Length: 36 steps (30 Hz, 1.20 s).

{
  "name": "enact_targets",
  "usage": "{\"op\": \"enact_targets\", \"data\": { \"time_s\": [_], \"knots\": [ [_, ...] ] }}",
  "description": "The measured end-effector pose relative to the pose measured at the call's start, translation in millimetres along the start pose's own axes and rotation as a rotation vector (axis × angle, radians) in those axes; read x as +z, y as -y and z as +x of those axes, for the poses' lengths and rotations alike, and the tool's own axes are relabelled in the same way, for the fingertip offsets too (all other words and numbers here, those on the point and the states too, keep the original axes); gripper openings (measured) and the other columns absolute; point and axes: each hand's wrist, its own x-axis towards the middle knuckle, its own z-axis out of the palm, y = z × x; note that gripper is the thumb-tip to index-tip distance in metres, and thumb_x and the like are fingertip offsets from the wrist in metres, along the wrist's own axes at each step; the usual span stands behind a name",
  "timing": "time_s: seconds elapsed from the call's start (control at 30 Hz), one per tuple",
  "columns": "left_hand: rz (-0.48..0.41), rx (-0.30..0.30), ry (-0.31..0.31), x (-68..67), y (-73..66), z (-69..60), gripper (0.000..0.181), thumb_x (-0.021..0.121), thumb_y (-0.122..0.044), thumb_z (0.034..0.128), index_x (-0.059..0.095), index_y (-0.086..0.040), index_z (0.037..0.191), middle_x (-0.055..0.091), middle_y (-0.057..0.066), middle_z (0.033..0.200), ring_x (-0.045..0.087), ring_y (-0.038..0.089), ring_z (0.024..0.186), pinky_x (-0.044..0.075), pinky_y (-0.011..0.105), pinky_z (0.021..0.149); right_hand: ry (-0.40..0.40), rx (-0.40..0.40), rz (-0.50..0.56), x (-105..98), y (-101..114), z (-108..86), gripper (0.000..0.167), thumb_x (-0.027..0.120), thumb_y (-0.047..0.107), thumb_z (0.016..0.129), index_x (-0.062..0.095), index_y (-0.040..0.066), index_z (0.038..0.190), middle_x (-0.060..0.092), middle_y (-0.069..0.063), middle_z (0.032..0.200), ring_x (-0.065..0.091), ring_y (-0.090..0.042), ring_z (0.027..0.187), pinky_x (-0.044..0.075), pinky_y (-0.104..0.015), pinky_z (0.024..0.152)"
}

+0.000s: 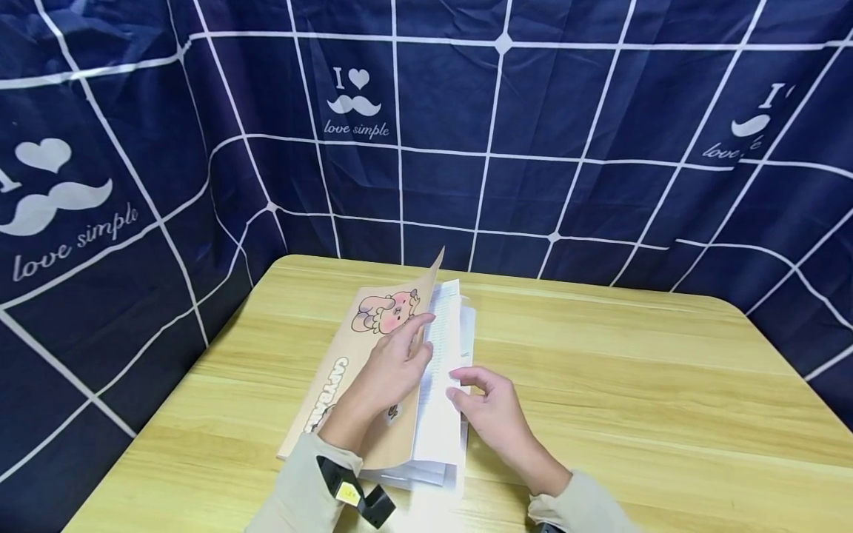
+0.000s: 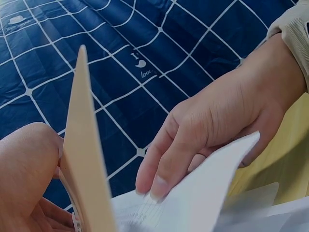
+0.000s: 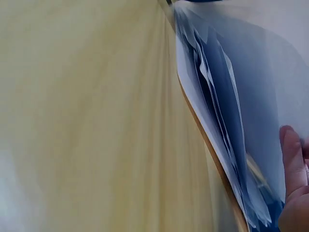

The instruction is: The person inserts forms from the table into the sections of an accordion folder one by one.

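A tan folder with a capybara cartoon and white lettering lies half open on the table. My left hand holds its raised front cover near the free edge; in the left wrist view that cover hides part of the fingers. Inside are white printed sheets, some loosely fanned in the right wrist view. At their right edge, my right hand pinches a sheet between thumb and fingers. The same hand shows at the right side of the right wrist view, against a pale sheet.
The light wooden table extends to both sides of the folder. Behind and to the left hangs a dark blue cloth with white grid lines and mustache prints. A black strap mount sits on the left sleeve.
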Motion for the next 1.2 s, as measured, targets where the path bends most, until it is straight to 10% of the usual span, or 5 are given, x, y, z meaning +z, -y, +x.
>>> {"op": "enact_targets", "data": {
  "time_s": [1.2],
  "knots": [
    [0.001,0.056,0.013,4.4,2.5,-0.1,0.048,0.050,-0.022,0.0922,0.046,-0.022,0.140,0.044,0.005,0.145,0.037,0.026,0.135,0.030,0.046,0.109,0.144,0.009,-0.054,19.6,-2.8,-0.1,0.028,0.064,0.005,0.084,0.061,-0.004,0.110,0.063,-0.014,0.096,0.065,-0.015,0.064,0.055,-0.025,0.059]
  ]
}}
